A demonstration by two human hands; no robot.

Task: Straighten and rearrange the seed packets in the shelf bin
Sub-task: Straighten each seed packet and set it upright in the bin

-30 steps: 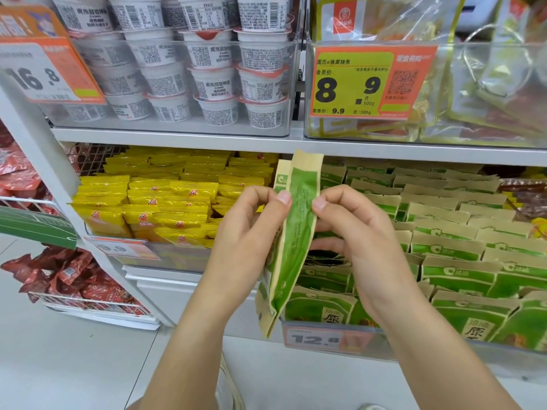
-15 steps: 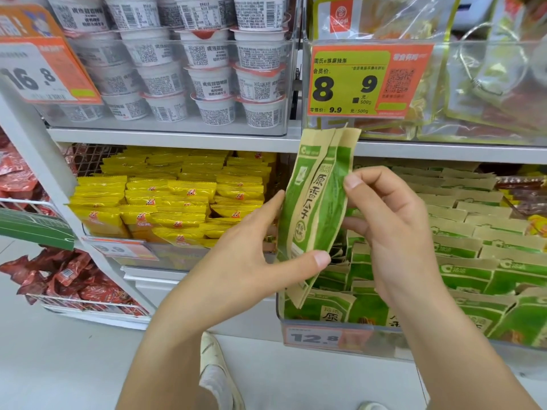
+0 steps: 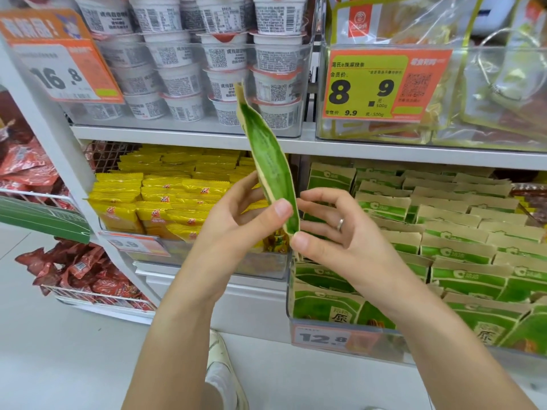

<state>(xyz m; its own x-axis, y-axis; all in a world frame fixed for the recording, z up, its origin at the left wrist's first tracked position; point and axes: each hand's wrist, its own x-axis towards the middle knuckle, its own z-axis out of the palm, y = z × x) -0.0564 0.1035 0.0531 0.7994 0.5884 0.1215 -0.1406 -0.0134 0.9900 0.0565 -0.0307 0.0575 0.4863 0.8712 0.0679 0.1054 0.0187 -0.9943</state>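
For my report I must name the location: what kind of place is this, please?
Most likely a snack aisle in a shop or supermarket: orange price tags on clear shelf bins, rows of identical green seed packets, yellow snack packets and stacked white cups.

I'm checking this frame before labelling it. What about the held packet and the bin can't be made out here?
- Held packet, head view: turned edge-on, so its front print is hidden.
- Left hand fingers: behind the packet, grip partly hidden.
- Right hand covers the front-left packets in the shelf bin.
- Bin's right end: cut off by the frame edge.
- 12.8 price tag: small print blurred.
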